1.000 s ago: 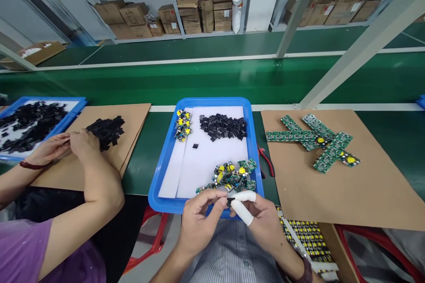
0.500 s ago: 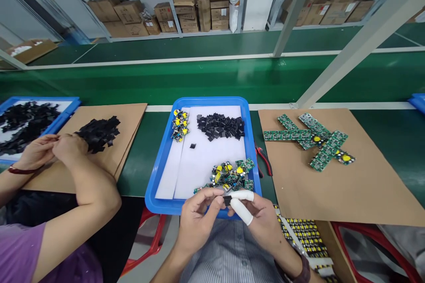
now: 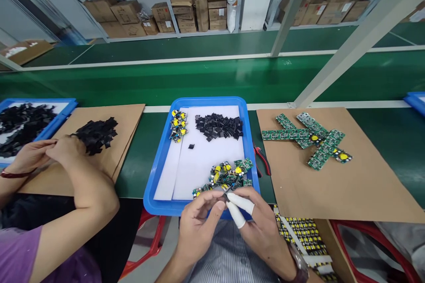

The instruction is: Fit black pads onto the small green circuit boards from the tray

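Observation:
Just over the front rim of a blue tray (image 3: 151, 205), my left hand (image 3: 202, 216) and my right hand (image 3: 260, 223) meet fingertip to fingertip. Between them is a small black piece (image 3: 226, 196), pinched from both sides and mostly hidden by the fingers. White finger covers sit on two fingers of my right hand. Right behind my fingertips lies a heap of small circuit boards (image 3: 229, 174) with yellow parts. Farther back in the tray are a pile of black pieces (image 3: 219, 127), one loose black piece (image 3: 191, 146) and a cluster of yellow-topped boards (image 3: 178, 126).
Red-handled pliers (image 3: 263, 160) lie right of the tray. Green circuit board strips (image 3: 327, 149) rest on cardboard (image 3: 361, 194). At left, a co-worker's hands (image 3: 55, 152) work beside a black pile (image 3: 96, 135). A box of boards (image 3: 305, 239) stands low at right.
The black piece has turned and now shows edge-on between my fingers. My right hand's covered fingers have tilted and closed in lower. The view has shifted slightly.

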`<action>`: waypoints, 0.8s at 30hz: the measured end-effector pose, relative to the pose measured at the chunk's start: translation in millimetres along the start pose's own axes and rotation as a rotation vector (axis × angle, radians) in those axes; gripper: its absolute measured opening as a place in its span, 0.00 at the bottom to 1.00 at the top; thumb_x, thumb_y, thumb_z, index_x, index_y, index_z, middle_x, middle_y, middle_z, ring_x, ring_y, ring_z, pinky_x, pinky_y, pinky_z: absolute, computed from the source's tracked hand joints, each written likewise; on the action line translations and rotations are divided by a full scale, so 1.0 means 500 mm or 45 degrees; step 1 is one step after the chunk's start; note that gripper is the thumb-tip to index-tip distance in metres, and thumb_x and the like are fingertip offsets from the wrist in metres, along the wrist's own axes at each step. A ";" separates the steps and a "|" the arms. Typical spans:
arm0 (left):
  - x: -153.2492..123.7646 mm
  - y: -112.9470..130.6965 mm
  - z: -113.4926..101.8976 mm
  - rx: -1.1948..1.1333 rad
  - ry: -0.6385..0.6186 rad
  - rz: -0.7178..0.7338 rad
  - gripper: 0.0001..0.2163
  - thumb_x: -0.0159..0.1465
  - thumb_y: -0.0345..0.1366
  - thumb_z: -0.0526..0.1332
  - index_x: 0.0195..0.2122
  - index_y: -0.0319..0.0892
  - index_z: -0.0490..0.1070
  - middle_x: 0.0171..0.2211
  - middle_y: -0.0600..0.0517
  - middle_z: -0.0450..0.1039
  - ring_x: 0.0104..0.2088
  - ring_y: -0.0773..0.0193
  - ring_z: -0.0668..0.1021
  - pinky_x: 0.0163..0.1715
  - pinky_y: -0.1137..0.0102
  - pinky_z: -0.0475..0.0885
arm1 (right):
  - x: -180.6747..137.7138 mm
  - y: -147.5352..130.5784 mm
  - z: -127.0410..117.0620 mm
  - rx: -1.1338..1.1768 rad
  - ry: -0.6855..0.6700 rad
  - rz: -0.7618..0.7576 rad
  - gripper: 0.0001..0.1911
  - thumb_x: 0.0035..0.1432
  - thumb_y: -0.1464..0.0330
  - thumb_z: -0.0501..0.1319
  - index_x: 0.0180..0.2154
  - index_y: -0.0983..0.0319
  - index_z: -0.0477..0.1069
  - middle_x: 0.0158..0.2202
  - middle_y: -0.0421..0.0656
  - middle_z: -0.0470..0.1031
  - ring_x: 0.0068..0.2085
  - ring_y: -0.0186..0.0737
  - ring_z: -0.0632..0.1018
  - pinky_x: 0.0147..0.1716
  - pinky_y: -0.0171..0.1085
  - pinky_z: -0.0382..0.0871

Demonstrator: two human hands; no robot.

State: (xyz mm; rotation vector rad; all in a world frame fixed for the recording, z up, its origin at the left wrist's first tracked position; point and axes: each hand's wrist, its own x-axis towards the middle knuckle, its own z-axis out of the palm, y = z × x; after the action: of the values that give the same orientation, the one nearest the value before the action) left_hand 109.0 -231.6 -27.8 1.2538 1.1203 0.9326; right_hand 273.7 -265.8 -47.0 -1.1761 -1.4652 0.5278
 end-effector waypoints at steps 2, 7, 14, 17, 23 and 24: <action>0.002 0.005 0.002 -0.045 0.040 -0.037 0.08 0.65 0.35 0.69 0.45 0.44 0.80 0.38 0.50 0.84 0.39 0.62 0.85 0.42 0.73 0.81 | 0.003 -0.005 -0.002 -0.008 -0.039 -0.051 0.25 0.62 0.82 0.61 0.58 0.59 0.72 0.49 0.51 0.77 0.49 0.46 0.79 0.47 0.44 0.78; 0.009 0.012 0.006 -0.107 0.049 -0.103 0.10 0.63 0.35 0.71 0.46 0.44 0.80 0.39 0.50 0.84 0.41 0.63 0.85 0.43 0.75 0.81 | -0.002 0.005 -0.004 0.078 -0.113 0.038 0.25 0.63 0.82 0.61 0.58 0.58 0.71 0.57 0.51 0.75 0.57 0.46 0.77 0.57 0.47 0.75; 0.004 0.006 -0.002 -0.077 -0.048 -0.059 0.10 0.66 0.36 0.68 0.49 0.46 0.79 0.40 0.50 0.83 0.42 0.63 0.84 0.45 0.74 0.80 | 0.003 0.005 -0.008 0.195 -0.060 0.103 0.21 0.62 0.80 0.65 0.52 0.55 0.73 0.49 0.44 0.80 0.49 0.41 0.81 0.50 0.40 0.77; 0.002 0.000 -0.007 -0.054 -0.070 -0.029 0.11 0.67 0.36 0.67 0.51 0.47 0.78 0.41 0.49 0.83 0.43 0.63 0.84 0.46 0.73 0.79 | 0.006 0.003 -0.007 0.152 -0.017 0.125 0.21 0.62 0.79 0.67 0.53 0.56 0.73 0.46 0.44 0.79 0.46 0.41 0.81 0.47 0.39 0.77; 0.007 0.005 -0.005 0.043 -0.027 0.009 0.09 0.67 0.35 0.67 0.49 0.45 0.78 0.39 0.50 0.82 0.42 0.62 0.84 0.47 0.71 0.79 | 0.004 0.004 -0.004 0.171 0.006 0.172 0.18 0.62 0.78 0.67 0.51 0.55 0.75 0.43 0.43 0.78 0.43 0.39 0.80 0.43 0.37 0.75; 0.008 0.007 -0.006 0.046 -0.030 0.014 0.09 0.67 0.35 0.67 0.49 0.45 0.78 0.39 0.50 0.82 0.42 0.62 0.84 0.48 0.70 0.79 | 0.003 0.005 -0.005 0.195 -0.008 0.207 0.18 0.62 0.77 0.67 0.51 0.55 0.75 0.42 0.42 0.78 0.42 0.39 0.80 0.42 0.37 0.75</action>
State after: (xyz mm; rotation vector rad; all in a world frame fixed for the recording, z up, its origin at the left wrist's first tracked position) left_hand 107.4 -226.6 -24.6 1.2980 1.1169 0.9070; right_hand 277.3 -264.2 -47.4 -1.1780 -1.3163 0.7430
